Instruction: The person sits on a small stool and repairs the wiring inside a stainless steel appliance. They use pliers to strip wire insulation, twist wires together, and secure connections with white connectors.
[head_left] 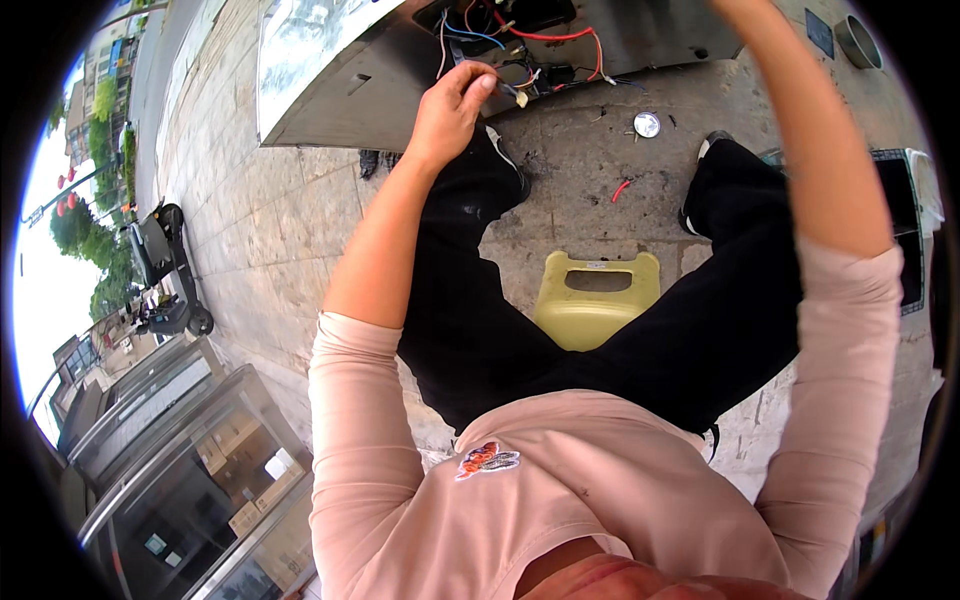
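Note:
At the top of the view stands a metal cabinet [350, 112] with a dark opening and loose wiring. My left hand [447, 112] is at its near edge, thumb and forefinger pinched on a thin dark wire that ends in a pale connector [521, 98]. Beside those fingers, a red wire [555, 37] and a blue wire [478, 33] come out of the opening. My right forearm [815, 120] reaches up past the cabinet's right side. The hand at its end lies beyond the top edge, so its fingers and anything in them are hidden.
Between my feet, a small round shiny dish [646, 124] and a short red piece [621, 190] lie on the paving. A yellow-green plastic stool [585, 325] is under me. Right: a dark crate [905, 230] and a metal pot [858, 42]. Left: a parked scooter [165, 270] and a glass-sided case [200, 490].

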